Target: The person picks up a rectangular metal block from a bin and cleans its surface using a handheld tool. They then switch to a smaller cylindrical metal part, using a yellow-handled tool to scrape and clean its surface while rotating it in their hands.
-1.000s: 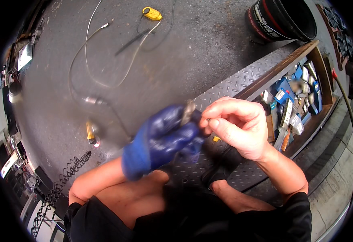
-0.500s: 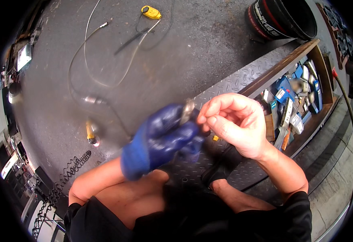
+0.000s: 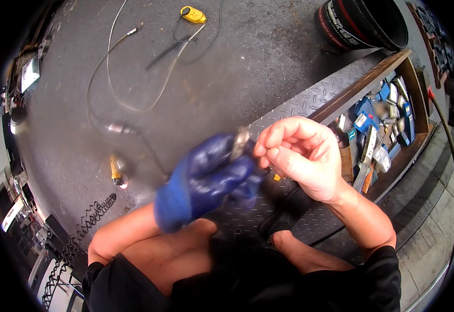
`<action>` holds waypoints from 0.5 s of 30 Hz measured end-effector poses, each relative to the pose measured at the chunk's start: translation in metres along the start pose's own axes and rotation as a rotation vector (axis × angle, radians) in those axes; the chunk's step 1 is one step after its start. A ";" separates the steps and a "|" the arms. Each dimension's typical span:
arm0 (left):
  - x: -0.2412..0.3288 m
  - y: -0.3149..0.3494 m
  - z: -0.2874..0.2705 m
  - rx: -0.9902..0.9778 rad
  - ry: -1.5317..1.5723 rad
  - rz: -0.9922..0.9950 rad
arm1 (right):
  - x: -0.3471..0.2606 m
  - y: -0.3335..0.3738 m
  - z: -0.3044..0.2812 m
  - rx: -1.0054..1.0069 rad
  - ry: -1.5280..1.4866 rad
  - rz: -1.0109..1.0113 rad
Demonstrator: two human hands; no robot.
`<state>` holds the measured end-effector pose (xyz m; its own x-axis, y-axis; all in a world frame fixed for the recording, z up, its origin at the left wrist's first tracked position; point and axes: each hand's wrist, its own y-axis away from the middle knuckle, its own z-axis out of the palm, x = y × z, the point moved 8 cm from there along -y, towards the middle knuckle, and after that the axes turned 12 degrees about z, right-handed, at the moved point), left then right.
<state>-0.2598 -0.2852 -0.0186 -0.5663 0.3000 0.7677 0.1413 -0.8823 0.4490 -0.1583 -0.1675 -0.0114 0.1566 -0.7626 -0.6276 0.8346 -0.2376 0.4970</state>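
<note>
My left hand (image 3: 203,179) wears a blue coated work glove and is closed around a small metal piece (image 3: 240,141). The piece looks silvery-brown and sticks up past the gloved fingers; its exact kind is too blurred to tell. Close beside it, my bare right hand (image 3: 307,161) has thumb and fingertips pressed together in a pinch. Whatever those fingertips may hold is hidden. Below the right fingers a small yellow thing (image 3: 277,177) shows, partly covered.
A wooden tray (image 3: 362,89) full of blue and grey boxes stands at the right. Behind it is a black bucket (image 3: 341,26). A yellow handheld device (image 3: 193,14) with a clear hose lies on the grey floor. A yellow-and-black tool (image 3: 116,169) and coiled black cord (image 3: 89,221) are at left.
Hardly anything differs. My right hand has shifted very slightly upward, while my left glove keeps the metal piece in nearly the same place.
</note>
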 end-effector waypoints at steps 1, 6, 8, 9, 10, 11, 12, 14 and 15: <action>0.000 0.000 0.000 0.003 0.004 -0.002 | 0.000 0.000 0.000 0.000 -0.001 0.001; 0.001 -0.001 0.002 0.011 0.027 0.002 | 0.001 0.000 -0.002 0.008 0.000 0.015; 0.000 -0.001 0.002 0.006 0.017 -0.004 | 0.000 0.000 -0.003 0.024 0.032 -0.004; -0.002 -0.001 0.001 0.005 0.004 -0.017 | -0.002 0.000 -0.004 0.038 0.060 -0.025; -0.003 -0.001 0.001 -0.003 0.003 -0.026 | -0.003 -0.001 -0.004 0.052 0.088 -0.045; -0.005 -0.001 0.001 -0.013 0.003 -0.035 | -0.005 -0.001 -0.005 0.073 0.120 -0.059; -0.008 -0.002 0.002 -0.030 0.014 -0.040 | -0.007 -0.001 -0.005 0.094 0.152 -0.073; -0.010 -0.001 0.003 -0.050 0.033 -0.063 | -0.011 -0.002 -0.007 0.124 0.245 -0.101; -0.010 -0.001 0.004 -0.053 0.040 -0.080 | -0.013 -0.004 -0.007 0.132 0.304 -0.115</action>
<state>-0.2509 -0.2856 -0.0252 -0.6062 0.3565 0.7109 0.0518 -0.8743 0.4826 -0.1594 -0.1524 -0.0095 0.2329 -0.5168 -0.8238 0.7833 -0.4023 0.4739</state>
